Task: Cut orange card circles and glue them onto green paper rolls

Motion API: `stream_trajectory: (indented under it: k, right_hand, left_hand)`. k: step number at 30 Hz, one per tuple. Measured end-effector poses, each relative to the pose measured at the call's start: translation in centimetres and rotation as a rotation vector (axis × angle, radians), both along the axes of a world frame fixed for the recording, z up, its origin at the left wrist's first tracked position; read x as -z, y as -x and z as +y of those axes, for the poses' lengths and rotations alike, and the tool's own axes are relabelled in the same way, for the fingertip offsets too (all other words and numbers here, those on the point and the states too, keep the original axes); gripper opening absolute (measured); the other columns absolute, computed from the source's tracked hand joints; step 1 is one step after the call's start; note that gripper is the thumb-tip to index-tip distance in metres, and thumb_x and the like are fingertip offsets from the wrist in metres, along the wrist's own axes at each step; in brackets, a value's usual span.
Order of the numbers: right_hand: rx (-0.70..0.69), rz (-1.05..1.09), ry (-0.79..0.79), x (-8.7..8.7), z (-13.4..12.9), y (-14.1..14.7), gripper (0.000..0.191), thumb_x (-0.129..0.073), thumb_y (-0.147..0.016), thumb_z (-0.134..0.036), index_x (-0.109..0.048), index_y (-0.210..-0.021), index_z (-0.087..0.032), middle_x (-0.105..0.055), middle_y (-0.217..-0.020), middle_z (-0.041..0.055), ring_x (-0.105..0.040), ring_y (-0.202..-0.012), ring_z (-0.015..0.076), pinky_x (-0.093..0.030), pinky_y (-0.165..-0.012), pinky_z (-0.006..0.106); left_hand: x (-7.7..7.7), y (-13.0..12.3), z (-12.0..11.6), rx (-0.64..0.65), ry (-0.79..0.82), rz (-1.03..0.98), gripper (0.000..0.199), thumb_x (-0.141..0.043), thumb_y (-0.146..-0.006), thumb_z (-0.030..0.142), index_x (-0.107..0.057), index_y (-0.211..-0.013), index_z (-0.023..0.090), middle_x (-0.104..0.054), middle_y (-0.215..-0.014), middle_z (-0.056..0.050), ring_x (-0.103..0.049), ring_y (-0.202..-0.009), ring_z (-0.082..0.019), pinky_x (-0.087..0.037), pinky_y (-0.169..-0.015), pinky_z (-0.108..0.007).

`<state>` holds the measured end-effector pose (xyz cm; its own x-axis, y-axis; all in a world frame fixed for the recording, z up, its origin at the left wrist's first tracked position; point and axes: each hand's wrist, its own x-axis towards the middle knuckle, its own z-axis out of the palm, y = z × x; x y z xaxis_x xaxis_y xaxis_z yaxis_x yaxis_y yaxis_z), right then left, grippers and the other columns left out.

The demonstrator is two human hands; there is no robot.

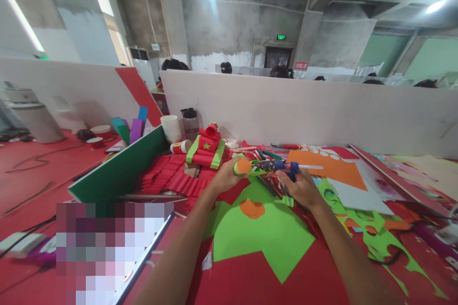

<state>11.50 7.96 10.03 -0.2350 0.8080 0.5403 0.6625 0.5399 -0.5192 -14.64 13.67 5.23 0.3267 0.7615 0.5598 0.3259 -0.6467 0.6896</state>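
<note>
My left hand (226, 175) is closed around a small paper tube (243, 166) with a round orange end and a yellow-green side. A blue hot glue gun (277, 166) is gripped in my right hand (301, 189), its nozzle pointing left toward the tube. The clear glue stick (311, 167) juts out of its back. Whether nozzle and tube touch, I cannot tell. Below both hands lies a light green pointed paper shape (265, 240) on red card, bearing an orange paper cutout (252, 208).
A red and green paper model with a star (206, 146) stands behind folded red paper (164, 176). Green scraps (386, 243) and orange paper (325, 169) lie at right. A green board (121, 167), a blurred-out screen (125, 257) and a white partition (304, 109) surround the workspace.
</note>
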Motion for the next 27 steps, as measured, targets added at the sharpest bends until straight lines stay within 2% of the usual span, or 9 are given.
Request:
stream_trajectory:
  k: [6,16,23,27]
  right_hand:
    - [0.024,0.01,-0.011,0.04,0.05,-0.02,0.042,-0.053,-0.091,-0.051,-0.061,-0.063,-0.021,-0.06,-0.053,0.0003,-0.055,-0.054,0.0177,-0.041,-0.055,0.026]
    - [0.036,0.014,-0.033,0.24,0.17,0.02,0.042,-0.051,-0.092,-0.052,-0.063,-0.068,-0.02,-0.064,-0.059,0.0016,-0.06,-0.061,0.0195,-0.042,-0.058,0.027]
    - [0.06,0.024,-0.057,0.05,0.24,0.0,0.045,-0.051,-0.092,-0.052,-0.056,-0.061,-0.021,-0.057,-0.051,-0.0009,-0.054,-0.053,0.0172,-0.039,-0.056,0.026]
    - [0.049,0.017,-0.051,-0.01,0.2,0.04,0.043,-0.051,-0.092,-0.052,-0.06,-0.064,-0.021,-0.062,-0.055,0.0007,-0.058,-0.057,0.0187,-0.041,-0.059,0.027]
  left_hand:
    - [-0.02,-0.05,-0.07,0.005,0.005,0.011,0.043,-0.073,-0.077,0.026,-0.057,-0.117,0.019,-0.067,-0.113,-0.006,-0.063,-0.1,-0.022,-0.05,-0.089,-0.033]
    - [-0.45,-0.06,-0.43,0.004,0.02,0.013,0.041,-0.074,-0.077,0.031,-0.059,-0.113,0.019,-0.068,-0.109,-0.006,-0.063,-0.097,-0.022,-0.05,-0.087,-0.032]
    - [-0.13,0.01,-0.16,0.023,0.035,0.002,0.043,-0.073,-0.077,0.032,-0.058,-0.116,0.019,-0.067,-0.111,-0.007,-0.063,-0.099,-0.022,-0.05,-0.089,-0.034]
    - [-0.04,0.05,-0.04,0.029,0.044,0.002,0.044,-0.073,-0.077,0.031,-0.057,-0.116,0.018,-0.067,-0.113,-0.008,-0.063,-0.101,-0.023,-0.05,-0.09,-0.035]
